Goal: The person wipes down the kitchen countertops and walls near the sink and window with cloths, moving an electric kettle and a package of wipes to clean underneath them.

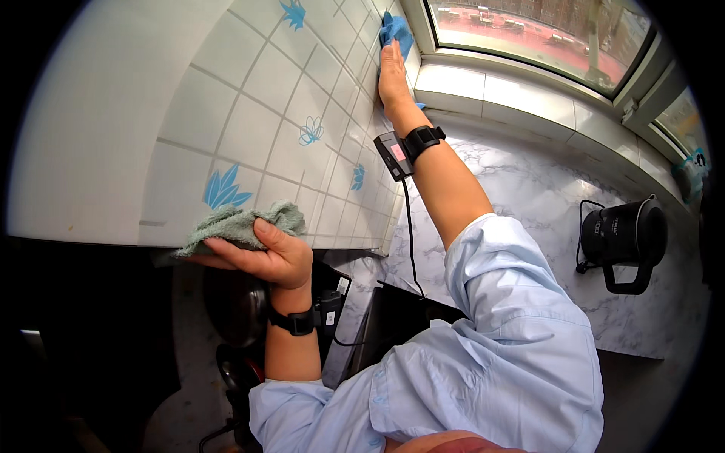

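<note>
My left hand [272,252] holds a crumpled green terry cloth [241,226], thumb on top and fingers beneath. The cloth lies along the lower edge of the white tiled wall [241,122], just under a blue flower print. Far up and to the right, my right hand [393,76] is stretched out with its fingers on a blue cloth [397,31]. That cloth is against the wall tiles in the corner by the window frame. Most of the right palm is turned away from view, and a second bit of blue shows behind the wrist.
A black electric kettle [623,235] stands on the marble-patterned counter [504,170] at right. A tiled sill [504,96] runs under the window [538,34]. Below my left arm are a dark round pan or lid [235,306] and black surfaces. A cable [412,238] hangs from the right wrist device.
</note>
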Demonstrator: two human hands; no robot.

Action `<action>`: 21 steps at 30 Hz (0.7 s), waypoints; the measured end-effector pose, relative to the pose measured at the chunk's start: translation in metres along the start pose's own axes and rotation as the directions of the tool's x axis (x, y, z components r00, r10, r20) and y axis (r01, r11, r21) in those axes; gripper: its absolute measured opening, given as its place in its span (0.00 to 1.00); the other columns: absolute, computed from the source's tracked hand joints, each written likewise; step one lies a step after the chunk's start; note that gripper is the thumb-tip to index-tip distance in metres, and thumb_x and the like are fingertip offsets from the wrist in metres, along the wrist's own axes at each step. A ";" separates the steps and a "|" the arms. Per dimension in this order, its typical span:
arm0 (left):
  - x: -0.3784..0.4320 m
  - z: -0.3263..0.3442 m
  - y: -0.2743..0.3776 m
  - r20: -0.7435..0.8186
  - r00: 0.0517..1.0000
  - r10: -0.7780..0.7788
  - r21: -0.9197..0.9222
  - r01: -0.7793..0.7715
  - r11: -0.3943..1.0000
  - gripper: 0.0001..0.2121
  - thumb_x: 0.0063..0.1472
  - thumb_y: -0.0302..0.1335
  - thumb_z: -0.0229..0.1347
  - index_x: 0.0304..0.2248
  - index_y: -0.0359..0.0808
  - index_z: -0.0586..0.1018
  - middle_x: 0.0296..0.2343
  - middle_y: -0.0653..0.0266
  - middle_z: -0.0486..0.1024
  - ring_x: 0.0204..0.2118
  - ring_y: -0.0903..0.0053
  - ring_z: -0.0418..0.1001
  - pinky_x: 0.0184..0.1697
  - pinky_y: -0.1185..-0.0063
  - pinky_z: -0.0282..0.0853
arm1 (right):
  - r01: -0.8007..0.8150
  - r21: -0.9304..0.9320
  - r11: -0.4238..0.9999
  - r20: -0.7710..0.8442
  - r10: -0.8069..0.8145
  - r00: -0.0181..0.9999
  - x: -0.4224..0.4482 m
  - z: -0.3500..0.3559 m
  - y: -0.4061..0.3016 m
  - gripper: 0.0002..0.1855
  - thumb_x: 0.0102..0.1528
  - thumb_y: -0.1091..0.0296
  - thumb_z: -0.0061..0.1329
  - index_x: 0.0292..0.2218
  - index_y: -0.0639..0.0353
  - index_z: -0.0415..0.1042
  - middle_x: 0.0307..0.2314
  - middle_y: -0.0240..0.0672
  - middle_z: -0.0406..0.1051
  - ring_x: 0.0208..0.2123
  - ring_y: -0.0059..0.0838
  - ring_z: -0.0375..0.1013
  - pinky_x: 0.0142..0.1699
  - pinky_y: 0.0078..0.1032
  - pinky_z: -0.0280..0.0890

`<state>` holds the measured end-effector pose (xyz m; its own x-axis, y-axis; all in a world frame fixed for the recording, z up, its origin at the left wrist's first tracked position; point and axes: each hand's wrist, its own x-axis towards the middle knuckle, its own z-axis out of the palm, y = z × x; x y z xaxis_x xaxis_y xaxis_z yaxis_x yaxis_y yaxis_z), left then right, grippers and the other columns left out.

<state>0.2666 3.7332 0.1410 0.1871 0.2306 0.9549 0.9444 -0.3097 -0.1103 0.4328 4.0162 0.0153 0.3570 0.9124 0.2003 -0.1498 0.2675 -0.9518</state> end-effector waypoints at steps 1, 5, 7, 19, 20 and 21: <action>-0.003 -0.002 -0.002 -0.002 1.000 -0.004 0.007 0.004 1.000 0.32 0.70 0.26 0.45 0.66 0.28 0.43 0.65 0.37 0.28 0.69 0.49 0.32 0.69 0.59 0.39 | -0.020 0.005 1.000 0.008 0.020 1.000 -0.017 -0.006 0.021 0.38 0.66 0.36 0.24 0.67 0.50 0.47 0.68 0.39 0.43 0.69 0.48 0.34 0.70 0.41 0.29; -0.011 -0.009 -0.011 0.004 1.000 0.010 0.056 -0.010 0.998 0.32 0.70 0.25 0.44 0.66 0.28 0.42 0.65 0.37 0.27 0.69 0.49 0.31 0.69 0.59 0.38 | -0.830 0.195 0.523 0.213 0.803 0.557 -0.139 -0.038 0.052 0.46 0.64 0.30 0.25 0.69 0.50 0.30 0.69 0.35 0.29 0.70 0.34 0.30 0.70 0.40 0.30; -0.009 -0.003 -0.005 0.010 1.000 0.015 0.045 -0.016 0.999 0.32 0.70 0.25 0.44 0.66 0.28 0.42 0.65 0.37 0.27 0.69 0.50 0.31 0.69 0.59 0.38 | -0.770 0.200 0.606 0.308 0.707 0.637 -0.188 -0.043 0.063 0.46 0.65 0.34 0.27 0.68 0.54 0.26 0.69 0.35 0.23 0.70 0.33 0.22 0.70 0.37 0.26; -0.009 -0.007 -0.007 0.024 0.999 0.031 0.018 -0.031 0.999 0.32 0.69 0.25 0.45 0.66 0.31 0.42 0.65 0.37 0.26 0.69 0.49 0.28 0.69 0.57 0.35 | -0.174 0.099 0.980 0.243 0.146 0.959 -0.107 -0.015 0.026 0.44 0.66 0.33 0.23 0.69 0.55 0.34 0.69 0.38 0.27 0.70 0.42 0.22 0.71 0.38 0.25; -0.013 -0.004 -0.008 0.019 0.999 0.049 -0.005 -0.049 0.999 0.32 0.69 0.25 0.45 0.66 0.31 0.42 0.65 0.37 0.26 0.69 0.49 0.28 0.69 0.56 0.35 | -0.311 0.139 0.940 0.177 0.286 0.942 -0.106 -0.018 0.054 0.42 0.66 0.35 0.23 0.69 0.55 0.34 0.69 0.38 0.28 0.70 0.39 0.22 0.71 0.37 0.26; -0.017 -0.005 -0.010 0.023 0.999 0.040 -0.031 -0.039 0.999 0.32 0.69 0.25 0.45 0.66 0.31 0.42 0.64 0.37 0.25 0.69 0.48 0.26 0.69 0.56 0.35 | -0.442 0.140 0.886 0.157 0.420 0.894 -0.118 -0.021 0.069 0.42 0.66 0.36 0.24 0.69 0.55 0.33 0.69 0.39 0.27 0.70 0.40 0.22 0.71 0.37 0.26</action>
<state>0.2525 3.7280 0.1273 0.2305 0.2395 0.9431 0.9276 -0.3470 -0.1386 0.3999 3.9207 -0.0792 0.1111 0.9765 -0.1847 -0.4193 -0.1224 -0.8996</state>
